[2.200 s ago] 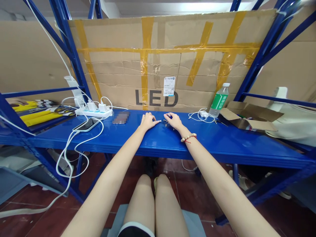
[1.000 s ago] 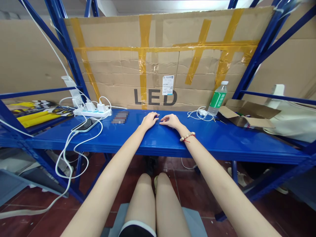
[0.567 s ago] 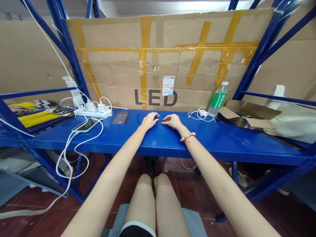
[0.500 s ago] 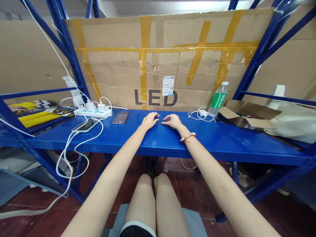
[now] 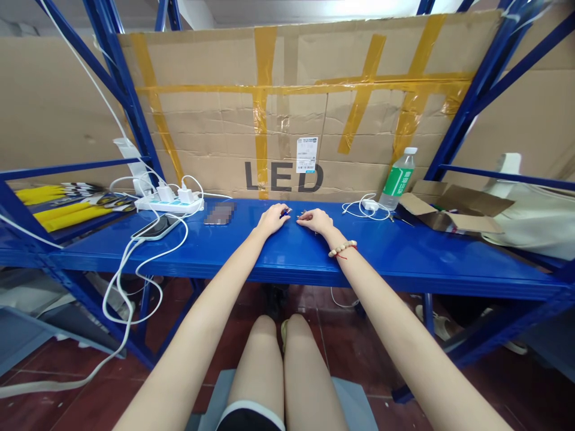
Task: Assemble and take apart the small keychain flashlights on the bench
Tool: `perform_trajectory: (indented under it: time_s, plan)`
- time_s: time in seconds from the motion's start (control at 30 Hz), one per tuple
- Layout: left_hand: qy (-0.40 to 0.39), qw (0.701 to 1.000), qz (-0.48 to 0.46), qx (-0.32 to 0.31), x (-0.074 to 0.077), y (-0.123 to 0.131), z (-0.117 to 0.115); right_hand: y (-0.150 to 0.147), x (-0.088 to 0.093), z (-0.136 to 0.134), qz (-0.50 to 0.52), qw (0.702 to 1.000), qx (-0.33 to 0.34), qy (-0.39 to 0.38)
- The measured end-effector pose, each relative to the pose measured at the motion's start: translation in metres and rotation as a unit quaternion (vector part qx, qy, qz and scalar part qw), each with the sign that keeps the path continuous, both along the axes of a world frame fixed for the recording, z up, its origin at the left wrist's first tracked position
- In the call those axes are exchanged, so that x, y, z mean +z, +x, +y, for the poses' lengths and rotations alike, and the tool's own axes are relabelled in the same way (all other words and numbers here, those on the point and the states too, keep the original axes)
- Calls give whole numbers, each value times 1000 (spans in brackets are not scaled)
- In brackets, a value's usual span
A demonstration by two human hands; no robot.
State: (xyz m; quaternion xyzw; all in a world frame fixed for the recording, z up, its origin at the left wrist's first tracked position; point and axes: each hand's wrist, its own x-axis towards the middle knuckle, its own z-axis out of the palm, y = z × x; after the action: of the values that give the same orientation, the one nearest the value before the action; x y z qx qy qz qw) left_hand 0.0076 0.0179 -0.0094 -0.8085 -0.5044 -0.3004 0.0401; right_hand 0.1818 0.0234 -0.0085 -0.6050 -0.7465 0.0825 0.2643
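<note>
Holding, left hand (image 5: pixel 272 220): fingers curled and closed on a small blue piece (image 5: pixel 284 213) that shows between thumb and forefinger on the right side of the hand; its exact kind is too small to tell.
Right hand (image 5: pixel 317 221): just right of the left one, apart from it, thumb and fingertips drawn together; whether they grip anything cannot be told.
Tiny parts (image 5: pixel 302 213): just beyond the right fingertips, too small to identify.
Bracelet (image 5: pixel 342 248): pale beads and a red string around the right wrist.
Blue bench (image 5: pixel 426 254): beneath both hands.
Left on the bench: a pixelated rectangle (image 5: pixel 220 213), then a phone (image 5: pixel 157 227) and, farther back, a white power strip (image 5: pixel 168 206) with two adapters plugged in; white cables hang over the near edge.
Right on the bench: a coiled white cable (image 5: pixel 356 208), a green-labelled plastic bottle (image 5: pixel 398 181) and an open cardboard box (image 5: pixel 471 224).
Far side: a cardboard panel (image 5: pixel 202 137) printed "LED", crossed by amber tape (image 5: pixel 261 120).
</note>
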Motion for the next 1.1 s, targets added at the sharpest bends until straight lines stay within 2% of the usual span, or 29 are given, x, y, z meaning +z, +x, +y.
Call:
perform_trajectory:
  time_s: [0.2,0.53,0.87,1.1]
  plan:
    - [-3,1000,8,-2,-1,0,2,0,-2,2,2,1000,16,-4]
    - [-8,1000,10,-1,-2,0,2,-2,2,-2,8,1000,-4,-29]
    - [-24,1000,12,0,-1,2,-1,0,2,-3,6,1000,12,-9]
    - [-39,999,15,-15,1,2,-3,-1,2,-2,7,1000,7,-23]
